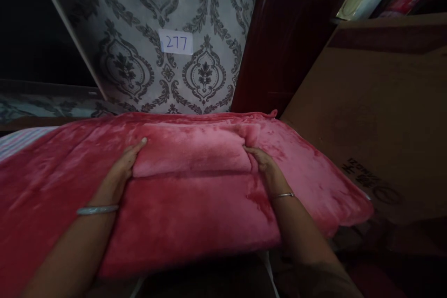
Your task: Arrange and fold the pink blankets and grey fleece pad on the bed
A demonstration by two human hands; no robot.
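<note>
A plush pink-red blanket (192, 214) lies spread before me, with a thick folded section (190, 149) of it on top. My left hand (130, 160) grips the left end of this fold. Its thumb points up along the edge, and the other fingers are hidden by the cloth. At the right end, my right hand (260, 158) holds the fold's edge, thumb on top and fingers partly out of sight. A pale bangle is on the left wrist and a thin one on the right.
A large cardboard box (377, 116) stands close on the right. Behind the blanket is a patterned wall (167, 72) with a paper label (176, 42) reading 277, beside a dark red wooden panel (279, 32). Striped cloth (24, 138) shows at the left, below a dark screen (38, 32).
</note>
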